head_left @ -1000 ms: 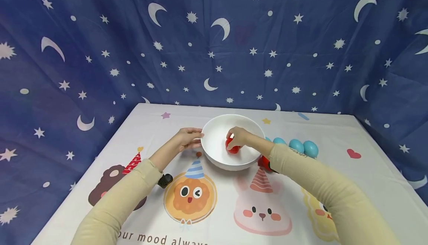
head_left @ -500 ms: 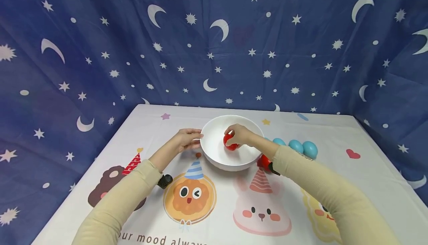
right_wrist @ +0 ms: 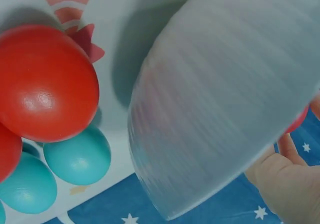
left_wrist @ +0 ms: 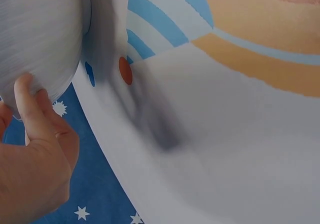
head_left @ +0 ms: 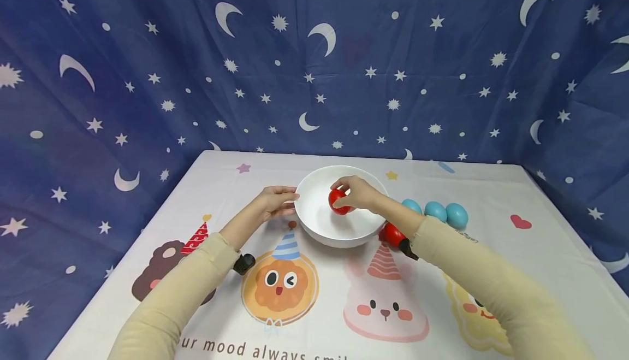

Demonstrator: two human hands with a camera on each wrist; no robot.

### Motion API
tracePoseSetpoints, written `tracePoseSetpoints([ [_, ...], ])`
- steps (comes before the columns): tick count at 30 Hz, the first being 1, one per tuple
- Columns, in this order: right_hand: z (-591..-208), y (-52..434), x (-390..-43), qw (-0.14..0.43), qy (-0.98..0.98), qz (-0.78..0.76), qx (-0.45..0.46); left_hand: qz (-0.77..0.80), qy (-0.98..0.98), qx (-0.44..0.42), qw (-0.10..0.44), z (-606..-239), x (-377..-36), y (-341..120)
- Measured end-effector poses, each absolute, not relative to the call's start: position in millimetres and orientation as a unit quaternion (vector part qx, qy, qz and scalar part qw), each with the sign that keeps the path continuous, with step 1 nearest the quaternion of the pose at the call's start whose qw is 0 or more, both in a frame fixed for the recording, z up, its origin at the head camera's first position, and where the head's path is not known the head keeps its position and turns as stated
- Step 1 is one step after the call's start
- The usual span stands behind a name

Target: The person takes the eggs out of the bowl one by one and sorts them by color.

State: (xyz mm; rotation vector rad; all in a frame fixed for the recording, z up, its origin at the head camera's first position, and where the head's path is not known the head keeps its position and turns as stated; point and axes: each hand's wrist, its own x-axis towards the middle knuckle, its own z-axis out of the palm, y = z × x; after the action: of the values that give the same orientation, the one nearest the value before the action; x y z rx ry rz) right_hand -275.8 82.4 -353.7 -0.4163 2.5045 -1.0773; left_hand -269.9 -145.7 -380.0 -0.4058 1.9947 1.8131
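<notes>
A white bowl (head_left: 314, 223) stands mid-table on a cartoon-print cloth. My right hand (head_left: 355, 193) holds a red egg (head_left: 336, 200) over the inside of the bowl, fingers curled round it. My left hand (head_left: 275, 202) rests against the bowl's left outer wall (left_wrist: 35, 39), thumb and fingers touching it. Another red egg (head_left: 393, 234) lies on the cloth by the bowl's right side, partly behind my right sleeve; the right wrist view shows this red egg (right_wrist: 47, 84) next to the bowl wall (right_wrist: 225, 94).
Three blue eggs (head_left: 434, 212) lie in a row right of the bowl; the blue eggs (right_wrist: 77, 156) also show in the right wrist view. A blue star-and-moon curtain (head_left: 314, 59) closes off the back and sides. The table's front half shows only printed cartoons.
My right hand has lifted the red egg a little higher and toward the back inside the bowl. The left hand has stayed on the bowl's side.
</notes>
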Motion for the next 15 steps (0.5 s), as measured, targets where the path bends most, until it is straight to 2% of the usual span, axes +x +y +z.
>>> tracePoseSetpoints([
  [15,-338.0,103.3,-258.6,0.178,0.875,-0.425,-0.147,0.645,0.72,-0.147,0.212,-379.1,-271.4,-145.6],
])
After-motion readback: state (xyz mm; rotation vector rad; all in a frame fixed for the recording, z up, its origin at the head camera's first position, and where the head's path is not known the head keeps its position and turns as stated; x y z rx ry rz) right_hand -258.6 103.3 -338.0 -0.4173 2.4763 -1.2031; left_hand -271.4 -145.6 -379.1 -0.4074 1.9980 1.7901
